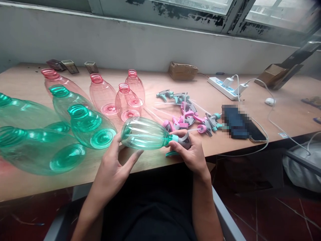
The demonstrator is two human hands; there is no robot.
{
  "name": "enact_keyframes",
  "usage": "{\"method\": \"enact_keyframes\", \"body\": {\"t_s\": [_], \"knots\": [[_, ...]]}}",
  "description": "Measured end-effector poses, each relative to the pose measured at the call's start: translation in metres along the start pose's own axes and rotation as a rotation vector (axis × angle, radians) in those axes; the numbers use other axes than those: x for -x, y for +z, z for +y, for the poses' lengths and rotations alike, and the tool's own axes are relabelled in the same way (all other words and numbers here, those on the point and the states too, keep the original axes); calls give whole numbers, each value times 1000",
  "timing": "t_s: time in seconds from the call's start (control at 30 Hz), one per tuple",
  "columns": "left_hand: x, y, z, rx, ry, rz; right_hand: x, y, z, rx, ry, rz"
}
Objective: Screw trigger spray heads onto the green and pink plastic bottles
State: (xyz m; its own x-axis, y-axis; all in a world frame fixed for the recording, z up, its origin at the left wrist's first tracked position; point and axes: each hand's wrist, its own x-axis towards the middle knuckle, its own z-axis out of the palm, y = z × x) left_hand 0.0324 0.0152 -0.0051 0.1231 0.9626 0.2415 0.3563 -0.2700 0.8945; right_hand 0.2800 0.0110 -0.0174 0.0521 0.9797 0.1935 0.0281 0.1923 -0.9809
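Observation:
A clear green spray bottle (144, 134) lies sideways between my hands, its base to the left and its neck to the right. My right hand (189, 150) is wrapped round the grey and teal spray head (184, 141) at the bottle's neck. At the base, the fingers of my left hand (116, 162) curl behind the bottle while the thumb stands apart below it. A teal trigger (172, 153) points down under my right hand. Whether the cap is fully seated on the neck cannot be made out.
Green bottles (91, 127) and pink bottles (127, 103) without heads stand on the left of the table. Loose pink and teal spray heads (187, 115) are heaped behind my right hand. Farther right are a phone (235, 122), a white power strip (224, 88) and cables. A cardboard box (183, 71) sits near the wall.

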Motion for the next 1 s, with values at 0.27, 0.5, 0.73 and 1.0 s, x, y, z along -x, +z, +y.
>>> {"method": "enact_keyframes", "body": {"t_s": [0.27, 0.5, 0.73, 1.0], "knots": [[0, 0, 0, -4, -9, 0, -1, 0, -2, 2, 7, -6], [0, 0, 0, 5, 1, -2, 0, 0, 0, -15, 20, -6], [0, -1, -1, -12, 0, 0, 0, 2, -1, -42, 29, -8], [-1, -1, 0, -12, 6, -2, -1, 2, -1, -7, 25, -11]]}}
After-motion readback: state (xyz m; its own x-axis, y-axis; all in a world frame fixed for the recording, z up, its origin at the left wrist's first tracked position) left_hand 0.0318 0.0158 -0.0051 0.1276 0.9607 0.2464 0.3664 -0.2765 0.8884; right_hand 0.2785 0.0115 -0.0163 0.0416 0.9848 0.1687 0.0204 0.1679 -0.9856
